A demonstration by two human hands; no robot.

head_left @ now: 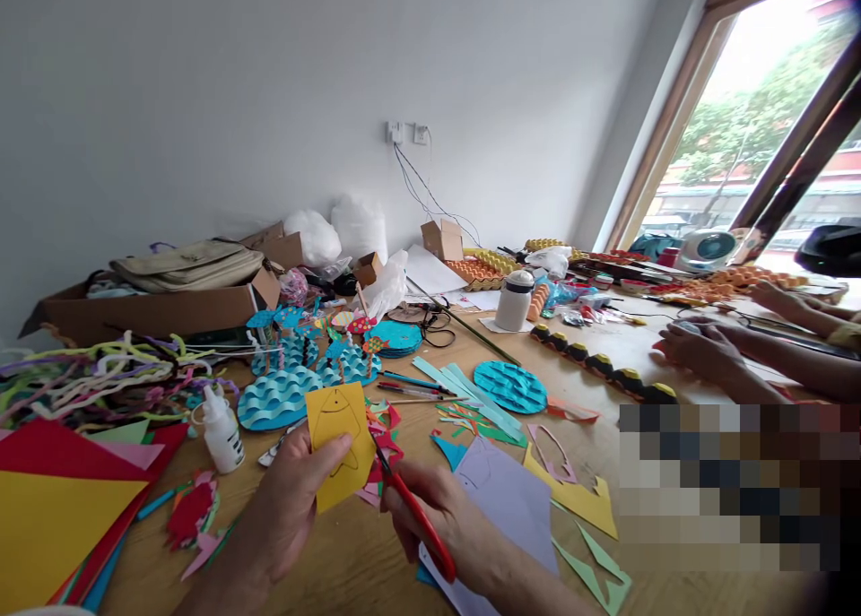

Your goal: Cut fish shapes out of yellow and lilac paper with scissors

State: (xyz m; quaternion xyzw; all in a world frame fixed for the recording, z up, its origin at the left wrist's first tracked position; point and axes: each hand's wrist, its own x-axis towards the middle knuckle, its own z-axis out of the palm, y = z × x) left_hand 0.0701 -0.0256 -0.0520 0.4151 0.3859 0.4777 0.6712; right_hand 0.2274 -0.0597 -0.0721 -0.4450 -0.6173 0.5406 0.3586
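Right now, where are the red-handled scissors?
In the head view, the red-handled scissors are at bottom centre, in the right hand, at the right edge of the yellow paper that the left hand holds.

My left hand (pixel 296 486) and right hand (pixel 444 508) are bare, as are both wrists (pixel 496 558) and what shows of my forearms (pixel 232 571). My left thumb (pixel 328 457) shows a short nail (pixel 345 440) at its rounded tip.

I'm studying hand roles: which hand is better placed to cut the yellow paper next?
Probably the right hand: it holds the red-handled scissors, tip end at the right edge of the yellow paper. The left hand grips that paper.
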